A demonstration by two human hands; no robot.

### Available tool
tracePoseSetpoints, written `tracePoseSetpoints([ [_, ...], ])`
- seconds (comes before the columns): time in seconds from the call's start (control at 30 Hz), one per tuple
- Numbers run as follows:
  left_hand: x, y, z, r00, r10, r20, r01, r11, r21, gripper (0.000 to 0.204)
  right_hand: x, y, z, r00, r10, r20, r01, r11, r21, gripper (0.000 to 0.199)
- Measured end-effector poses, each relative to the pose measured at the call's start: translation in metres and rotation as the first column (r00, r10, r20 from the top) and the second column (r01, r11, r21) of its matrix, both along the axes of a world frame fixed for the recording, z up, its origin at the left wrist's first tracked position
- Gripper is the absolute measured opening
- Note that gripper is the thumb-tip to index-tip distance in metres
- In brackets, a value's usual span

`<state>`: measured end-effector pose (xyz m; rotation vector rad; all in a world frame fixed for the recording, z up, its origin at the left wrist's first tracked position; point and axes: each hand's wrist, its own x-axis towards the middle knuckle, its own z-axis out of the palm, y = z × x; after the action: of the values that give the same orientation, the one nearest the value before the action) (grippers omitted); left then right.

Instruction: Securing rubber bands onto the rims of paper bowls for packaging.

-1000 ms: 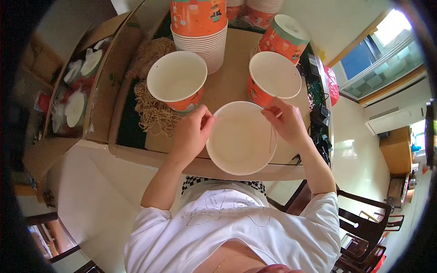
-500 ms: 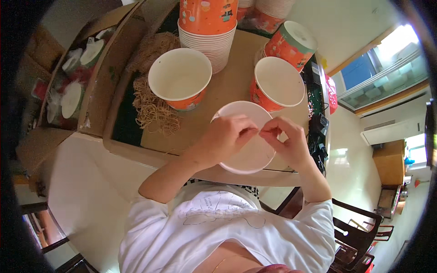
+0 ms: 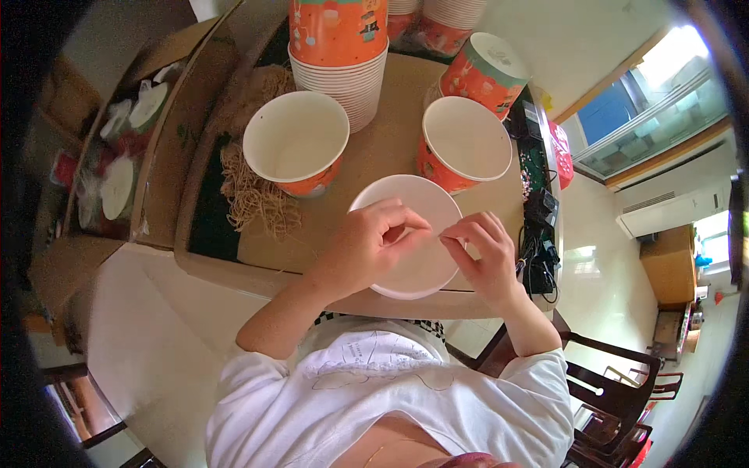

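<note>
A round white lid lies on the brown cardboard surface near its front edge. Both of my hands are over its middle. My left hand curls in from the left and my right hand from the right, and their fingertips pinch together on the lid. Anything between the fingertips is too small to tell. Just behind the lid stand two open orange paper bowls with white insides, one at the left and one at the right.
A tall stack of orange bowls and a lidded bowl stand at the back. Dry noodles lie left of the bowls. A cardboard box with white lids is far left. Cables and a dark chair are on the right.
My hands left the lid's opposite rims and came together over its middle, fingertips pinching. The lid now lies lower, at the front edge.
</note>
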<state>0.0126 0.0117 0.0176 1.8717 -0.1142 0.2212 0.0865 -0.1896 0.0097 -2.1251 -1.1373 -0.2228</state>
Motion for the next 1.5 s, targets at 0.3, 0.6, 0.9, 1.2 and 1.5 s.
tracePoseSetpoints([
  [0.3,-0.008,-0.006,-0.002,0.997,-0.074,0.033,0.075,0.997,-0.032,0.004,-0.006,-0.004,-0.001,0.998,0.021,0.062,-0.02,1.0,-0.013,0.012],
  [0.6,-0.026,0.009,-0.019,0.982,0.007,0.191,0.045,0.963,-0.266,0.004,0.003,-0.019,-0.01,0.981,-0.19,-0.047,0.191,0.981,0.03,0.015],
  [0.9,-0.018,0.042,-0.052,0.951,0.291,-0.106,-0.308,0.92,-0.241,0.008,0.019,-0.026,-0.018,0.848,-0.073,-0.524,0.044,0.997,-0.067,0.015],
  [1.2,-0.004,0.055,-0.041,0.948,0.015,-0.318,-0.179,0.852,-0.492,0.012,0.025,0.013,-0.008,0.994,-0.086,0.059,0.091,0.992,-0.089,0.015],
  [1.5,-0.018,0.074,-0.034,0.879,-0.001,-0.477,-0.129,0.962,-0.24,0.018,0.028,0.005,-0.017,0.865,-0.169,-0.473,0.198,0.98,0.012,0.004],
])
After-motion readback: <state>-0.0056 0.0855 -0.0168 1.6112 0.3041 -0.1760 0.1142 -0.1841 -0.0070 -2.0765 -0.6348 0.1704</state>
